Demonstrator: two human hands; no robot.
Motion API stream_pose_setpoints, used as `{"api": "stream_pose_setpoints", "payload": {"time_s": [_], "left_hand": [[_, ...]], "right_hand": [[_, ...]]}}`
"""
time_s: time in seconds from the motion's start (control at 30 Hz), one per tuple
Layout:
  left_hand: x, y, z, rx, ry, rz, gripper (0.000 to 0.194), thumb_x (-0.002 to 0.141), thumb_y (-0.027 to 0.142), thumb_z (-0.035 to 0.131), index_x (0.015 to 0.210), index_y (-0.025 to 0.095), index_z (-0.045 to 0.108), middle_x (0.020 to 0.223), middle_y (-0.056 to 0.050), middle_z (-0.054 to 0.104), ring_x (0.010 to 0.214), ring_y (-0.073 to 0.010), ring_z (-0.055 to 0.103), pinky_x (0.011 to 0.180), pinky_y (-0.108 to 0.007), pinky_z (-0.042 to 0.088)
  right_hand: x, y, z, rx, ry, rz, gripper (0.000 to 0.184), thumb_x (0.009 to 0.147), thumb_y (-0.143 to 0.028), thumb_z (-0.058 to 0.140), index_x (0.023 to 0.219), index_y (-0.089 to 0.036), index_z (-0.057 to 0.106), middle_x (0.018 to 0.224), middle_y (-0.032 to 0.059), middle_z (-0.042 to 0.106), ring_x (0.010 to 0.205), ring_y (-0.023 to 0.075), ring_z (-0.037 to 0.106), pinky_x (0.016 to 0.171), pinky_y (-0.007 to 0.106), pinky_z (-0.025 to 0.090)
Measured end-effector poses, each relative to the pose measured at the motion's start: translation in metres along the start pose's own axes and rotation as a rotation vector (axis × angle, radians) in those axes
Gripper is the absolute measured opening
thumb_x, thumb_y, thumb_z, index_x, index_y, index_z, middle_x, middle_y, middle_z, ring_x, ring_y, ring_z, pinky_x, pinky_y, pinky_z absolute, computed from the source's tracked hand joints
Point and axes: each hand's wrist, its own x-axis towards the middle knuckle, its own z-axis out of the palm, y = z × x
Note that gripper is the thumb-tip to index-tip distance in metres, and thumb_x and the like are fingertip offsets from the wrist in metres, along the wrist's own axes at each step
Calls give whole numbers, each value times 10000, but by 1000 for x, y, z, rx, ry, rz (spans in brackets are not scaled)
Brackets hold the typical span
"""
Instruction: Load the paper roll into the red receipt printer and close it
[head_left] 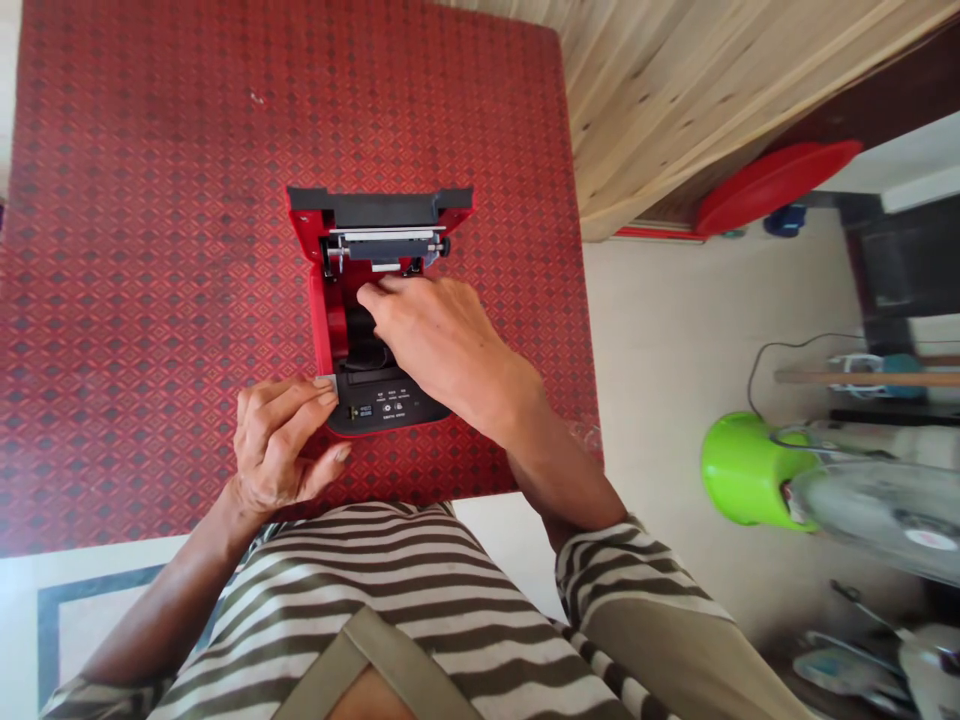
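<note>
On the tabletop (172, 250) near its front edge, the left hand (279, 440), thumb spread, touches the open printer's (379, 392) corner; the right hand (454, 345) reaches inside, grip hidden. Likely compartment work, calling for steady bracing.

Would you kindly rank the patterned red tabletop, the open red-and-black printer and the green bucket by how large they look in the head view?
1. Patterned red tabletop
2. Open red-and-black printer, partly behind a hand
3. Green bucket, partly covered

place: likely home | signs: patterned tablecloth (150, 250), green bucket (739, 470), wooden planks (667, 90)
</note>
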Motion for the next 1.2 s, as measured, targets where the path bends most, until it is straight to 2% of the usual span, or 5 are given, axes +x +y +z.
{"api": "stream_pose_setpoints", "payload": {"time_s": [0.27, 0.8, 0.97, 1.1, 1.2], "left_hand": [[9, 6, -11, -9, -45, 2, 528, 970, 403, 692, 1448, 203, 592, 1179, -134, 759, 1040, -271, 743, 875, -422, 601], [36, -13, -23, 62, -25, -18, 519, 1009, 457, 630, 1499, 290, 596, 1262, -106, 757, 1131, -293, 716, 960, -488, 586], [69, -19, -25, 190, 39, 54, 504, 1043, 529, 557, 1438, 227, 638, 1246, -83, 776, 1130, -270, 725, 994, -493, 569], [112, -25, -24, 292, 99, 43, 607, 1070, 610, 427, 1451, 176, 615, 1386, -107, 693, 1314, -294, 625, 1147, -592, 505], [140, -30, -17, 224, -49, -5, 695, 1103, 641, 356, 1562, 136, 486, 1537, -119, 588, 1475, -270, 514, 1163, -523, 513]], "right_hand": [[-30, 12, -16, 224, -80, -278, 238, 1103, -268, 592, 970, -174, 765, 1004, 62, 795, 979, 213, 699, 984, 386, 482], [-28, 29, -9, 457, 8, -232, 216, 1051, -121, 573, 917, -216, 714, 942, 8, 756, 920, 184, 680, 901, 344, 478], [-37, 26, -3, 507, 177, -203, 177, 1083, -184, 580, 988, -225, 724, 1010, 7, 778, 966, 182, 711, 949, 345, 513], [-53, 16, 5, 443, 295, -210, 202, 1108, -199, 540, 1058, -204, 736, 1043, 48, 765, 968, 189, 686, 905, 342, 550], [-66, 8, 11, 290, 389, -245, 263, 1100, -111, 488, 1085, -189, 739, 995, 59, 753, 954, 192, 647, 890, 342, 559]]}}
